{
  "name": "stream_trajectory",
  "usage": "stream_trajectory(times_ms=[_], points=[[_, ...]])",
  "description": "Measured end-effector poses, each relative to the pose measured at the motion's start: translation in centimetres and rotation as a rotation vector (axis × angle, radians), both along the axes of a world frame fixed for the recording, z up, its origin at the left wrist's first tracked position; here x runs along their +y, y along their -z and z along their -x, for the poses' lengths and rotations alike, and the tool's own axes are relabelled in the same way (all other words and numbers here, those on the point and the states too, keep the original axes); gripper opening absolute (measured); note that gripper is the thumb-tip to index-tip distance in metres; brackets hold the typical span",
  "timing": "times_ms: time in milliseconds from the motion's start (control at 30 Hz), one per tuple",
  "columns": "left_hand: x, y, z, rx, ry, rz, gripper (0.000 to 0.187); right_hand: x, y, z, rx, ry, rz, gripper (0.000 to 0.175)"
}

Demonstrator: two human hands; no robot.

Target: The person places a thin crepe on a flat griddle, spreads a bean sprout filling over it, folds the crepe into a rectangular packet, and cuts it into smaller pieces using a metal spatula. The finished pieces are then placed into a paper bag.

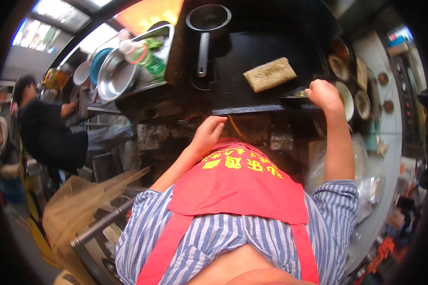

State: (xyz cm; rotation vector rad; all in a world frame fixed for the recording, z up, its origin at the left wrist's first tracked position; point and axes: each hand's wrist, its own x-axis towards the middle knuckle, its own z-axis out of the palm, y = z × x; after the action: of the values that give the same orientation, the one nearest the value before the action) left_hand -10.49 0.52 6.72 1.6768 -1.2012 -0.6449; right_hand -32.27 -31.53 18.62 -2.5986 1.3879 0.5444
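Observation:
On the black griddle point(242, 60) lies a browned rectangular block of food point(270, 74), perhaps folded flatbread. My right hand point(324, 93) is closed at the griddle's right front corner, around what seems to be the handle of a flat metal blade point(295, 93), whose tip lies just below the block. Bits of food show on that blade. My left hand point(210, 131) hangs before the griddle's front edge, over the red apron point(235, 192), fingers together and slightly bent, with nothing seen in it. A small pan with a metal handle point(203, 55) stands at the griddle's back left.
Left of the griddle, a metal tray point(169, 42) holds squeeze bottles point(153, 64) near a steel bowl point(116, 76). Another person point(50, 131) stands at the far left. Bowls point(346, 99) crowd the right side beside a pale counter point(388, 142). A metal rail point(103, 222) is at lower left.

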Motion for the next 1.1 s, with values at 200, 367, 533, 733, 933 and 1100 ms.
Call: stream_trajectory(times_ms=[200, 367, 533, 733, 933, 1100], points=[[-8.9, -1.1, -1.7, -0.183, 0.214, -0.004, 0.020, 6.2, 7.0, 9.0, -0.400, 0.152, -0.002, 0.043], [-21.3, 0.1, -1.1, -0.366, 0.396, 0.034, 0.031, 8.6, 13.4, 6.6, -0.562, 0.165, 0.098, 0.046], [-27.9, 1.0, 0.8, -0.624, 0.405, -0.278, 0.047, 6.6, 15.8, -0.2, -0.674, 0.142, 0.186, 0.040], [-28.3, -0.7, 2.3, -0.430, 0.629, -0.467, 0.063, 5.4, 6.6, 1.2, -0.512, 0.150, 0.078, 0.032], [-30.6, -2.4, 2.3, -0.002, 0.771, -0.558, 0.062, 0.6, -3.8, -3.5, 0.014, 0.099, -0.116, 0.026], [-32.5, -3.0, -2.3, -0.048, 0.638, -0.597, 0.061, 0.7, -6.1, -2.7, -0.299, 0.089, -0.025, 0.023]])
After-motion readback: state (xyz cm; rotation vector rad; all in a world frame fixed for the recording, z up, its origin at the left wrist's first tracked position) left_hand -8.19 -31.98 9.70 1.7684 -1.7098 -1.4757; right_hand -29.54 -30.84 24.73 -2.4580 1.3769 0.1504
